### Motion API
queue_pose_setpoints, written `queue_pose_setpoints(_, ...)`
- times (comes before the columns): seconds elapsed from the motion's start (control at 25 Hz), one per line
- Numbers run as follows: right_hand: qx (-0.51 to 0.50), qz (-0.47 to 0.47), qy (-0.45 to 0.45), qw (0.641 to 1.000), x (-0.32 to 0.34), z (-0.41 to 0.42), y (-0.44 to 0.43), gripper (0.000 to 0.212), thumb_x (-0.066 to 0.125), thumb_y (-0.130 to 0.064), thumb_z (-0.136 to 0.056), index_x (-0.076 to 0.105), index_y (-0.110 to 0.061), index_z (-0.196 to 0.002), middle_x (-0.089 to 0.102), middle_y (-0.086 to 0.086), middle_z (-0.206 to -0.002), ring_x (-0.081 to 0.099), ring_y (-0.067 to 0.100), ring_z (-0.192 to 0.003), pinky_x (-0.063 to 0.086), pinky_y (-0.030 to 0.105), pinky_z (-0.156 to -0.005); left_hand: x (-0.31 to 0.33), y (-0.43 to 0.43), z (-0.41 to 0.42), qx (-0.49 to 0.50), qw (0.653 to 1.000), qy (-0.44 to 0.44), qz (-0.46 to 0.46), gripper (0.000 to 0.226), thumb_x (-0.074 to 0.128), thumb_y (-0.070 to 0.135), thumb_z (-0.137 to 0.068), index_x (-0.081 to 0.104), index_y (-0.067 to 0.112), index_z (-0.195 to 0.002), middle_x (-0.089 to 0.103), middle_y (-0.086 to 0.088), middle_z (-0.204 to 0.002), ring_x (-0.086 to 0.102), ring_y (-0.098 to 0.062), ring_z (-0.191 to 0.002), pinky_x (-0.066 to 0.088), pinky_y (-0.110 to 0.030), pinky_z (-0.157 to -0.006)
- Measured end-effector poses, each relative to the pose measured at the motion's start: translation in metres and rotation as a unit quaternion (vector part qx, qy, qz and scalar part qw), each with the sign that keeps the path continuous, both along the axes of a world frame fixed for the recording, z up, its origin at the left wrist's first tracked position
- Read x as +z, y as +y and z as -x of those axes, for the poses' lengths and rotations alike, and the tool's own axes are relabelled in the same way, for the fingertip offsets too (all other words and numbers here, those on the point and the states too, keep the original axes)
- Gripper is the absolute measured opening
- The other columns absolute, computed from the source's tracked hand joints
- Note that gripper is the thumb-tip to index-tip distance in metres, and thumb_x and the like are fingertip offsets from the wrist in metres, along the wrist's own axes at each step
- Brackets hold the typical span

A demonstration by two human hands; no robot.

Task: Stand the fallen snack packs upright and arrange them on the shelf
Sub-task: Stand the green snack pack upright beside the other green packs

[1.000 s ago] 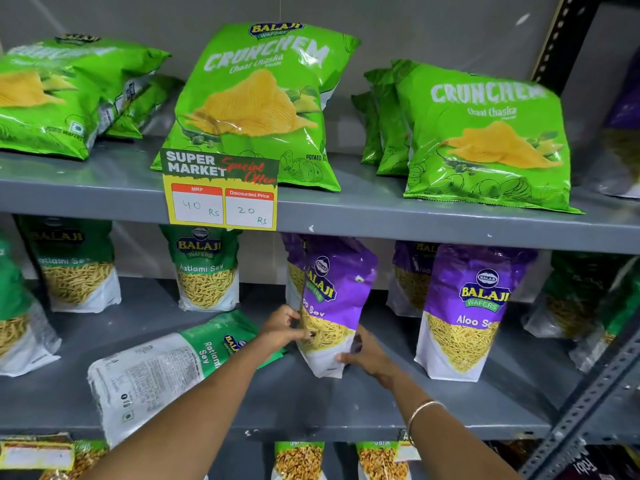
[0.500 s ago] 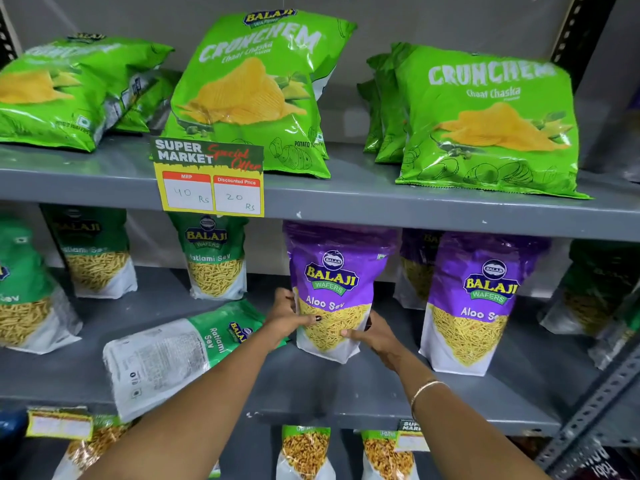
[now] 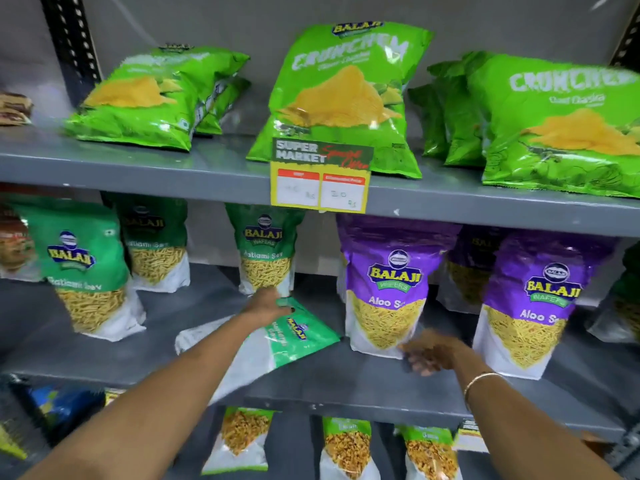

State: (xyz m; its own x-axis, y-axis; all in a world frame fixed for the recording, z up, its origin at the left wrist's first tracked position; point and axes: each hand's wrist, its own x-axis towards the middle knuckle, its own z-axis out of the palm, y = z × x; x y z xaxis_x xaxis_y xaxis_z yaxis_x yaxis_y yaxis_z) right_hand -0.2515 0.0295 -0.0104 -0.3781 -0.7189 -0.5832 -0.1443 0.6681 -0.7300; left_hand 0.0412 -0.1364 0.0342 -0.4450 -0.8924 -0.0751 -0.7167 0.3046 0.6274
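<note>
On middle shelf [image 3: 346,386], purple pack [image 3: 386,289] now upright and released at 3 o'clock, right hand [image 3: 431,351] spread; left hand [image 3: 266,304] newly reaching fallen green pack [image 3: 273,344], grip unclear.

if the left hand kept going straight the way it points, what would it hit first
Most likely the upright green Ratlami Sev pouch standing just behind it. The left hand already sits over the top edge of the fallen green-and-white sev pouch and points toward the shelf's back; the depth between them is unclear.
</note>
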Motion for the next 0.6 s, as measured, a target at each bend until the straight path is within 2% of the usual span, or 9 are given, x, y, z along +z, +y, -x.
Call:
queue_pose_setpoints(0.08,-0.107,0.007,-0.018,0.994,-0.003,-0.03,-0.005,0.027,0.05,-0.017,-0.092,0.048,-0.01,-0.066,0.045,0.003,-0.023,0.043,0.012,-0.018,0.039,0.015,-0.03,0.003,-0.026,-0.051,-0.006,0.998,-0.062,-0.017,0.05,0.059,0.027,-0.086,0.05,-0.003,-0.126,0.056,-0.023,-0.13,0.058,-0.03,-0.106,0.047,-0.032,-0.075)
queue_pose_setpoints(0.12,-0.145,0.007,-0.007,0.989,-0.004,-0.053,-0.007,0.028,0.049,-0.013,-0.091,0.045,-0.008,-0.064,0.041,0.005,-0.02,0.04,0.015,-0.015,0.039,0.016,-0.028,0.002,-0.035,-0.075,-0.008,0.997,-0.071,-0.03,0.048,0.057,0.026,-0.088,0.05,-0.004,-0.125,0.056,-0.024,-0.129,0.057,-0.029,-0.101,0.046,-0.031,-0.072)
queue_pose_setpoints(0.2,-0.169,-0.006,-0.006,0.986,-0.004,-0.103,-0.015,0.031,0.048,-0.008,-0.089,0.039,-0.005,-0.059,0.039,0.005,-0.018,0.039,0.016,-0.013,0.038,0.019,-0.03,-0.005,-0.047,-0.107,-0.014,0.996,-0.026,-0.088,0.045,0.053,0.023,-0.091,0.052,-0.006,-0.125,0.056,-0.021,-0.13,0.052,-0.023,-0.096,0.042,-0.03,-0.077)
queue_pose_setpoints(0.24,-0.172,-0.006,-0.015,0.985,-0.005,-0.13,-0.022,0.032,0.048,-0.011,-0.089,0.04,-0.005,-0.059,0.042,0.004,-0.019,0.042,0.016,-0.014,0.038,0.018,-0.03,-0.01,-0.05,-0.119,-0.033,0.989,0.008,-0.145,0.044,0.05,0.022,-0.093,0.051,-0.006,-0.126,0.056,-0.019,-0.13,0.051,-0.02,-0.093,0.042,-0.026,-0.076)
queue_pose_setpoints(0.32,-0.175,0.009,-0.061,0.983,-0.01,-0.179,-0.039,0.032,0.051,-0.026,-0.09,0.044,-0.007,-0.065,0.052,0.005,-0.027,0.051,0.016,-0.022,0.043,0.017,-0.031,-0.02,-0.051,-0.135,-0.083,0.956,0.088,-0.267,0.041,0.045,0.022,-0.095,0.049,-0.002,-0.129,0.054,-0.012,-0.131,0.055,-0.014,-0.081,0.049,-0.018,-0.065)
queue_pose_setpoints(0.4,-0.162,0.002,-0.128,0.978,-0.014,-0.223,-0.057,0.039,0.052,-0.044,-0.086,0.048,-0.008,-0.072,0.06,0.009,-0.053,0.06,0.018,-0.043,0.05,0.023,-0.043,-0.034,-0.058,-0.14,-0.07,0.936,0.146,-0.312,0.04,0.049,0.023,-0.093,0.053,0.001,-0.127,0.057,-0.016,-0.13,0.057,-0.011,-0.076,0.05,-0.02,-0.065)
queue_pose_setpoints(0.48,-0.181,0.018,-0.17,0.969,-0.019,-0.253,-0.071,0.04,0.054,-0.049,-0.084,0.051,-0.009,-0.08,0.054,0.008,-0.076,0.056,0.019,-0.066,0.049,0.03,-0.059,-0.037,-0.063,-0.142,-0.052,0.926,0.161,-0.338,0.038,0.058,0.026,-0.088,0.059,0.002,-0.117,0.066,-0.017,-0.11,0.06,-0.017,-0.075,0.052,-0.032,-0.075)
queue_pose_setpoints(0.56,-0.224,0.067,-0.193,0.953,-0.017,-0.27,-0.078,0.037,0.059,-0.046,-0.082,0.053,-0.012,-0.094,0.055,0.008,-0.084,0.055,0.02,-0.076,0.05,0.033,-0.071,-0.04,-0.066,-0.146,-0.049,0.924,0.131,-0.355,0.032,0.064,0.03,-0.083,0.064,0.003,-0.101,0.068,-0.012,-0.087,0.062,-0.021,-0.069,0.053,-0.04,-0.084)
queue_pose_setpoints(0.6,-0.243,0.093,-0.213,0.942,-0.017,-0.273,-0.079,0.037,0.06,-0.044,-0.082,0.054,-0.012,-0.099,0.059,0.008,-0.085,0.057,0.022,-0.078,0.051,0.037,-0.079,-0.039,-0.064,-0.148,-0.05,0.921,0.118,-0.366,0.03,0.066,0.031,-0.081,0.064,0.004,-0.093,0.067,-0.011,-0.079,0.062,-0.022,-0.065,0.055,-0.04,-0.079)
